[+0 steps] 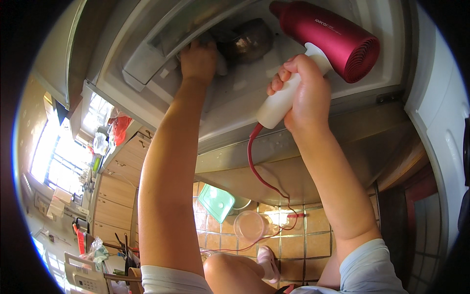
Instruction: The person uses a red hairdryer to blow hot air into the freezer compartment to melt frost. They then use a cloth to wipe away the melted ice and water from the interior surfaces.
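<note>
My right hand (306, 84) is wrapped around the white handle of a hair dryer with a dark red barrel (326, 33). Its nozzle points to the upper left, and its vented rear end faces right. A red cord (253, 158) runs from the handle down to the floor. My left hand (200, 58) reaches deep into a pale fridge or freezer compartment (227, 110). A whitish thing (221, 66) shows beside it, perhaps a cloth. The fingers are partly hidden in shadow. Just right of this hand is a dark, shiny rounded object (253, 40), its kind unclear.
A clear plastic shelf or drawer (147, 64) juts out left of my left hand. On the tiled floor (293, 246) stand a green lid (216, 202) and a round clear tub (249, 226), near my foot (268, 262). Wooden cabinets (115, 194) line the left side. An open white door (437, 92) stands right.
</note>
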{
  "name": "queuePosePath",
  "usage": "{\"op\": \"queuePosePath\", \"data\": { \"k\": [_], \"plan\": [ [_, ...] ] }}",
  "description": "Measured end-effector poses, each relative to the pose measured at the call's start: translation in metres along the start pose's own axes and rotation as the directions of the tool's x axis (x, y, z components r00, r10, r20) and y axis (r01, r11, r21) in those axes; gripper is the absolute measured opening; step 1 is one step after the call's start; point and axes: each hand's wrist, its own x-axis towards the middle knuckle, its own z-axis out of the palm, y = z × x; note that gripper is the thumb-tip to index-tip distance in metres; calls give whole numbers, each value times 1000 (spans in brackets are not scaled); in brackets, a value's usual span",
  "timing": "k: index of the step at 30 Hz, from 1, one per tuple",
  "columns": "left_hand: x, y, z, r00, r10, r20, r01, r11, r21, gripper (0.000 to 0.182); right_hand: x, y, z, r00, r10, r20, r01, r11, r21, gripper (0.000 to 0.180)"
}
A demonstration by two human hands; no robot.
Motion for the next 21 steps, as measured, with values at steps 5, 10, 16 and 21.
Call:
{"op": "queuePosePath", "data": {
  "k": [5,10,16,21],
  "plan": [
    [-2,-4,2,976,-118,-183,83,978,-190,24,-3,2,4,1000,9,18,-10,1000,19,13],
    [13,16,-8,932,-361,-26,294,796,-529,22,-1,0,1,1000,16,-2,-16,1000,10,13],
    [29,43,18,822,-523,-225,190,625,-757,19,-5,2,4,999,39,22,-39,999,10,13],
    [31,49,17,870,-419,-260,72,629,-774,18,-4,1,3,999,34,26,-34,999,-1,13]
  ]
}}
